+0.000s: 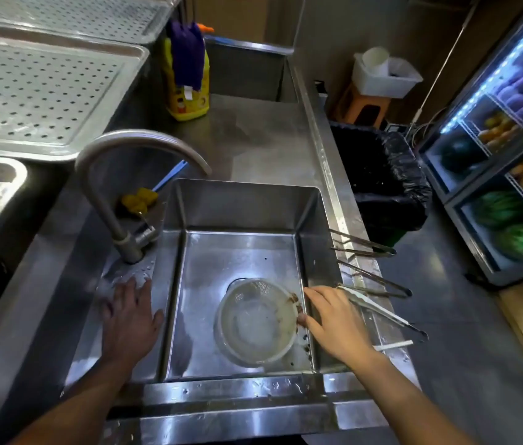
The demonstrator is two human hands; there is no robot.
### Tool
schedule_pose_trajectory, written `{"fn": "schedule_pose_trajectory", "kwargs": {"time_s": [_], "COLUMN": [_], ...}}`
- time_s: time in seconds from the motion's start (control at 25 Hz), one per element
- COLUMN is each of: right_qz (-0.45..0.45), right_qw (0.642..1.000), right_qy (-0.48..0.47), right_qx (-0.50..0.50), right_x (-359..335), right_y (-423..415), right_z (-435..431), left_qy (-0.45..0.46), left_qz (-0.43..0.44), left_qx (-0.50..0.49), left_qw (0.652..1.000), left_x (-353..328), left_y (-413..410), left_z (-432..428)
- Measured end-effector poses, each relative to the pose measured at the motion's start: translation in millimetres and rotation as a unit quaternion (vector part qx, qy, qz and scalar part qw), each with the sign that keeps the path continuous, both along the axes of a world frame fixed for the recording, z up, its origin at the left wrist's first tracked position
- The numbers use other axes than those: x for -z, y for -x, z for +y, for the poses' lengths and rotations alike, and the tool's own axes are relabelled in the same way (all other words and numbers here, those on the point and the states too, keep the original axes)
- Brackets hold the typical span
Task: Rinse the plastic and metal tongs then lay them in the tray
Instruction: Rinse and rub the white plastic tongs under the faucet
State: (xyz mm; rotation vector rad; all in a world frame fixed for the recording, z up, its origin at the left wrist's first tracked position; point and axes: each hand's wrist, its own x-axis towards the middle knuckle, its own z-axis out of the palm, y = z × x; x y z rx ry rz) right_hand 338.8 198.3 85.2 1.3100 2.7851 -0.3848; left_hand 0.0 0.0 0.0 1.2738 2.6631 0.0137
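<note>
Several tongs lie across the right rim of the steel sink (244,207). Two metal pairs (363,245) (379,282) lie further back. A white plastic pair (382,313) lies closest to me, its tips under my right hand (334,322). That hand rests flat on the sink's right edge with fingers spread, holding nothing. My left hand (130,319) lies flat and open on the wet deck left of the sink, below the faucet (119,175). Perforated metal trays (29,91) sit at the upper left.
A clear strainer bowl (257,322) with brown residue sits over the sink drain. A yellow detergent bottle (186,81) with a purple cloth stands at the back. A black-lined bin (382,175) and a lit fruit fridge (504,139) are to the right. A yellow sponge (140,200) lies behind the faucet.
</note>
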Motion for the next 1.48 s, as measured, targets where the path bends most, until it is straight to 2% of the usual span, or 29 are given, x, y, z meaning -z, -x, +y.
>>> {"fn": "schedule_pose_trajectory", "kwargs": {"time_s": [0.16, 0.4, 0.52, 0.76, 0.96, 1.28, 1.48], "right_qz": [-0.021, -0.061, -0.073, -0.109, -0.116, -0.050, 0.005], "right_qw": [0.999, 0.988, 0.988, 0.988, 0.991, 0.997, 0.999], "right_qy": [0.001, -0.017, -0.009, 0.069, 0.046, 0.051, 0.011], "right_qx": [0.045, 0.141, 0.134, 0.084, 0.050, 0.042, 0.038], "right_x": [-4, -11, -4, 8, 17, 31, 39], "right_y": [-25, -95, -102, -120, -124, -129, -128], "right_z": [7, 34, 42, 47, 47, 40, 35], "left_qy": [0.006, -0.032, -0.027, -0.016, -0.030, -0.068, -0.070], "left_qz": [-0.002, 0.006, 0.011, 0.022, 0.024, 0.025, 0.034], "left_qx": [0.003, -0.002, 0.001, -0.008, -0.015, -0.016, -0.013], "left_qw": [1.000, 0.999, 1.000, 1.000, 0.999, 0.997, 0.997], "left_x": [-4, -2, -5, -6, -3, -2, -3], "left_y": [-1, -7, -7, -7, -8, -9, -9], "left_z": [-2, -3, -3, -3, -3, -4, -4]}}
